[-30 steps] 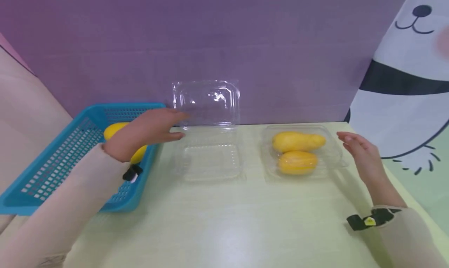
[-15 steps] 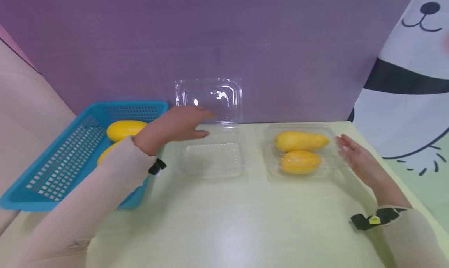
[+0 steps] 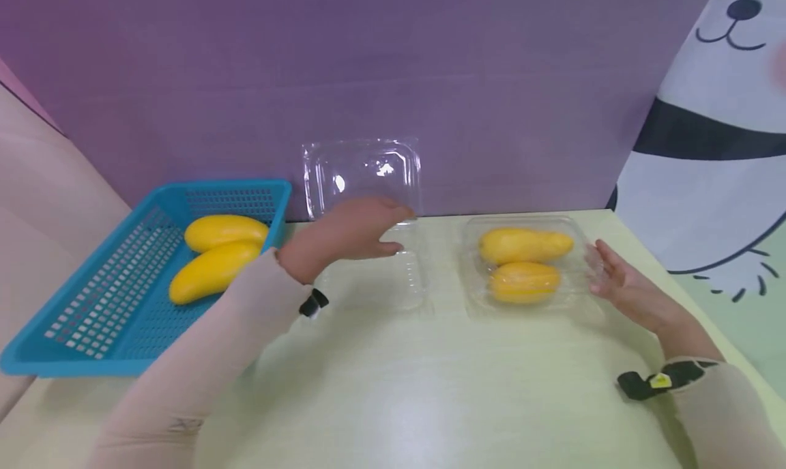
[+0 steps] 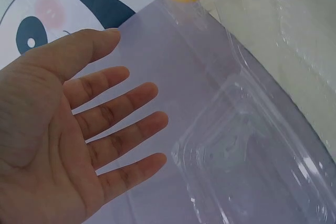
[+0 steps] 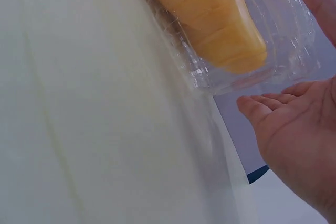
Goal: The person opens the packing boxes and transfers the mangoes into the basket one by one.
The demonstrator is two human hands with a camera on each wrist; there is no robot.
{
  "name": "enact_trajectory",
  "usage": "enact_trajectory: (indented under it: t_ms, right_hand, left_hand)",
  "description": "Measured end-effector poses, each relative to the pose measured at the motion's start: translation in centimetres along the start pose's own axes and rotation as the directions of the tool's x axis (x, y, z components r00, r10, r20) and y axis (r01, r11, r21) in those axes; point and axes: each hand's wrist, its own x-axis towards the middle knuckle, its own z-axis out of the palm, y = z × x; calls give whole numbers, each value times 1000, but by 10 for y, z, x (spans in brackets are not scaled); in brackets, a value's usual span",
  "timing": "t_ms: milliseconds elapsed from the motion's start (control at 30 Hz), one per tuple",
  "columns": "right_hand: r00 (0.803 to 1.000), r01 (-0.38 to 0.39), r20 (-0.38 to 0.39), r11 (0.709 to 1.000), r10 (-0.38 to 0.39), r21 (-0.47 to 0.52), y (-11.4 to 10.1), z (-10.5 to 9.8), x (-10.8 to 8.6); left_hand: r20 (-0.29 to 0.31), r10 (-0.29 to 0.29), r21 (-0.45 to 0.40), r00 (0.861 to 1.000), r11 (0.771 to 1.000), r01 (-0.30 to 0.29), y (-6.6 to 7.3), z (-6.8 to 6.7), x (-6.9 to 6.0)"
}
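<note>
A hinged clamshell of thin clear plastic (image 3: 381, 288) lay open at the far side of the pale, glossy table (image 3: 393, 387), its ridged rectangular lid (image 3: 365, 172) upright near the purple backdrop (image 3: 460, 80). The left hand (image 3: 346, 233) was above it, holding nothing. To the right, a second clear clamshell (image 3: 571, 278) covered two yellow fruits: a smooth, bottle-shaped far one (image 3: 525, 246) and an oval near one (image 3: 525, 282). The right hand (image 3: 626, 285) was just beside its right edge, fingers loosely bent; contact could not be told.

At left, a blue plastic basket (image 3: 80, 368) with square-perforated walls held two smooth, elongated mangoes, one far (image 3: 224, 232) and one near (image 3: 215, 272).

The left wrist view alone showed that hand's palm and its fingers spread apart, as well as the eye of the panda print (image 4: 30, 38). The right wrist view brought out the closed pack's crimped rim, a fruit's rounded end behind it, and a faint streak along the table.
</note>
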Motion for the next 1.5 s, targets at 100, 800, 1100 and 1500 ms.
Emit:
enact_trajectory:
  t_ms: [100, 800, 1100, 1500]
  right_hand:
    - [1000, -7, 13, 1000, 7, 7, 3, -2, 0]
    - [997, 50, 60, 999, -51, 18, 13, 4, 4]
    - [996, 66, 66, 998, -65, -3, 12, 4, 5]
    - [995, 67, 76, 997, -69, 26, 13, 1, 5]
  left_hand:
    - [31, -11, -11, 999, 1000, 12, 6, 4, 6]
    - [14, 116, -10, 993, 993, -116, 46, 38, 61]
    - [7, 139, -34, 990, 990, -139, 67, 46, 79]
    - [-4, 121, 40, 993, 992, -121, 92, 60, 95]
